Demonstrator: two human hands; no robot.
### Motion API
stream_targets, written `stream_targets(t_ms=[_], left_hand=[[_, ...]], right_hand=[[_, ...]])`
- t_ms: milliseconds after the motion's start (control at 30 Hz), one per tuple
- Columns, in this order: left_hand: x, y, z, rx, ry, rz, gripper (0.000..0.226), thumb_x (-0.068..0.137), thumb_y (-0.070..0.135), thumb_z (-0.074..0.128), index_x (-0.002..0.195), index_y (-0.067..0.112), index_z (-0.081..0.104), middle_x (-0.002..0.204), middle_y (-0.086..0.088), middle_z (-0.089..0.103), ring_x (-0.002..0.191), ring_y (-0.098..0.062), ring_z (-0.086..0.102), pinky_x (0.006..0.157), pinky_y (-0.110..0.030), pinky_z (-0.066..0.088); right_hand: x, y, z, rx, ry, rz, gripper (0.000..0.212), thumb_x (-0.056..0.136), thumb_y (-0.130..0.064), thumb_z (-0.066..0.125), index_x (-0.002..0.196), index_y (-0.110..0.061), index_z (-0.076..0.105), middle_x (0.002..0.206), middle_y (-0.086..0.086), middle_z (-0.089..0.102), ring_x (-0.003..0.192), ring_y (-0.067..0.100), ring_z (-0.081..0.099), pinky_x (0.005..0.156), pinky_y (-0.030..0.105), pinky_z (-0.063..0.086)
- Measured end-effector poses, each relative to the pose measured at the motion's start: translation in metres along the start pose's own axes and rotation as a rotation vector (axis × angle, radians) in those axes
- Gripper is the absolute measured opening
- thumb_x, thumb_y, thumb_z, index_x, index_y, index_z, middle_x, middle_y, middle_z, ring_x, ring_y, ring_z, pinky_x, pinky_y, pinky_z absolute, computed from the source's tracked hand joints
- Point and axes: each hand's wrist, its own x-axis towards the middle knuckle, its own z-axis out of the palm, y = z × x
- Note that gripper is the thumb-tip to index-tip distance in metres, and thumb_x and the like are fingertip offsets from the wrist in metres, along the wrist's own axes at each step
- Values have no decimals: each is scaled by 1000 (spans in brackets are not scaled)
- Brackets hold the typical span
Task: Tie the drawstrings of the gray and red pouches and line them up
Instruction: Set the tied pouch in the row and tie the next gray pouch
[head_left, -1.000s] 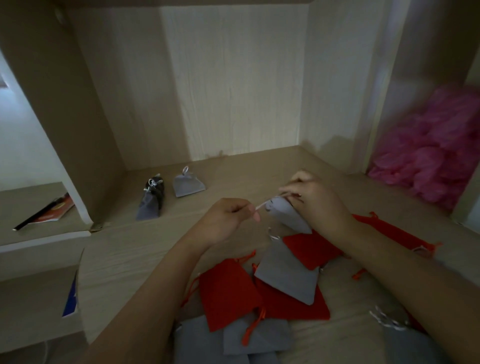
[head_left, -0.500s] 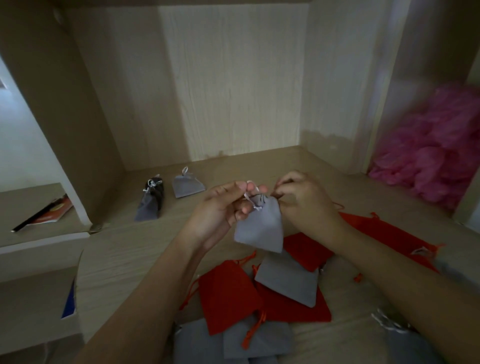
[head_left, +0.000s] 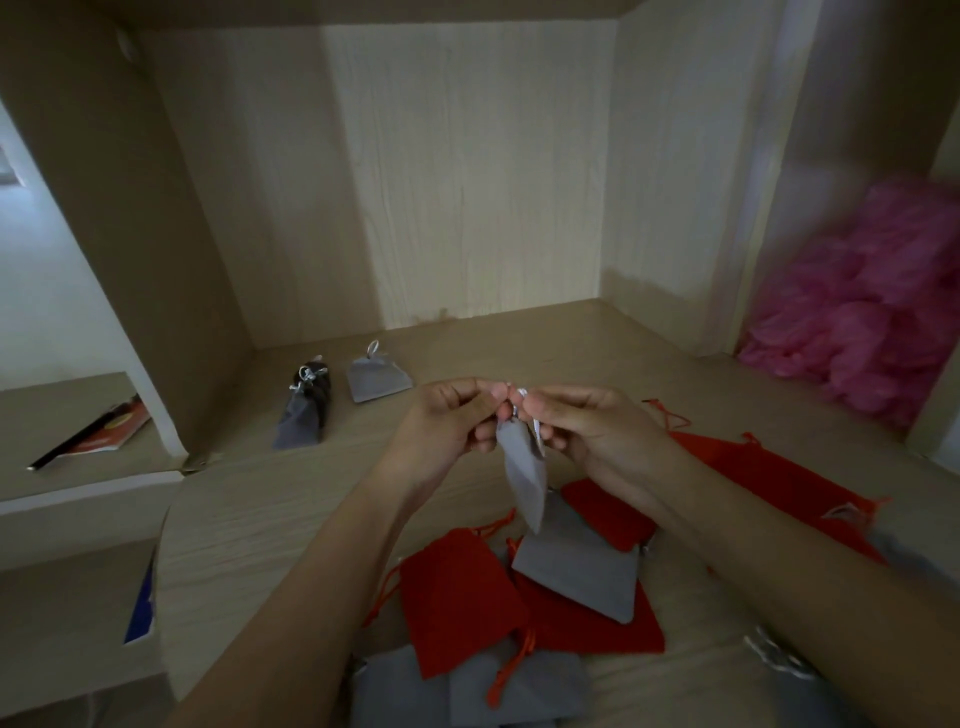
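Gray pouch (head_left: 524, 478) hangs in the air between both hands, above the near middle of the worktop (head_left: 260, 509). Its long axis runs close to vertical, with the gathered neck at 12 o'clock and the bottom tip pointing to 6 o'clock, leaning a little toward 5. Seen almost edge-on, it shows as a narrow strip of plain matte gray cloth that tapers to the low tip. A silvery drawstring (head_left: 521, 391) loops out of the neck, and a strand of it runs down the 3 o'clock edge. The left hand (head_left: 441, 421) comes in from 9 o'clock, its fingers (head_left: 485, 402) curled and pinching the neck. The right hand (head_left: 587, 426) comes in from 3 o'clock, its fingers curled narrow round the drawstring

Below, at 6 o'clock, flat pouches lie overlapping in a loose pile (head_left: 524, 613): a red pouch (head_left: 457, 597) with an orange-red cord, a flat gray one (head_left: 582, 571) on top of more red, and more gray at the bottom edge. At 10 o'clock, well apart toward the back, a tied pouch (head_left: 376, 376) and a dark-topped pouch (head_left: 298, 423) lie side by side; what the dark part is cannot be told

The worktop is pale wood-grain board inside an alcove of the same board, dimly lit. Past the panel at 3 o'clock sits a blurred pink heap (head_left: 872, 312). At 9 o'clock a red-covered booklet (head_left: 104, 431) lies on a lower shelf (head_left: 52, 405)
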Motion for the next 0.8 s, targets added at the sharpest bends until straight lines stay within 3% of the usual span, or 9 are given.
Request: stream_targets(t_ms=[133,233,367,467,633,800], left_hand=[[1,-1,-2,122,0,1,24,91,9,55,91,-12,66,51,2,55,46,-5,46,51,-13,39],[3,-3,-3,137,-17,-4,19,90,5,56,100,-7,68,58,2,62,52,-5,54,59,-14,47],[1,-3,-2,242,-41,60,22,89,-3,55,108,-4,67,64,7,68,58,-1,59,62,-11,46],[0,-2,-1,247,-39,98,26,86,-5,59,110,-1,66,86,-1,73,67,-7,65,70,-14,50],[-3,0,3,127,-45,98,24,84,-1,62,106,3,68,92,-5,74,79,-18,68,75,-21,55],[-3,2,8,32,50,172,21,81,0,63,102,-3,67,71,-2,72,63,-8,61,62,-18,52]], right_hand=[[-2,1,0,-277,107,-171,8,80,-11,71,86,-11,76,78,7,70,61,3,55,59,14,43],[1,4,-2,-606,182,-386,16,83,-3,68,88,-16,74,86,-1,71,79,5,65,74,16,48],[1,10,-7,-903,184,-638,15,83,-4,66,91,-14,74,84,-4,66,81,5,60,73,10,42],[0,7,-7,-982,217,-798,9,80,-8,69,86,-9,75,81,1,68,77,4,60,72,8,43],[-3,-4,-7,-970,266,-851,14,81,-19,68,84,-7,75,79,-9,64,74,-13,54,69,2,37],[-4,-6,-1,-1024,199,-872,19,87,-7,58,97,-10,74,87,1,63,81,2,56,75,7,38]])
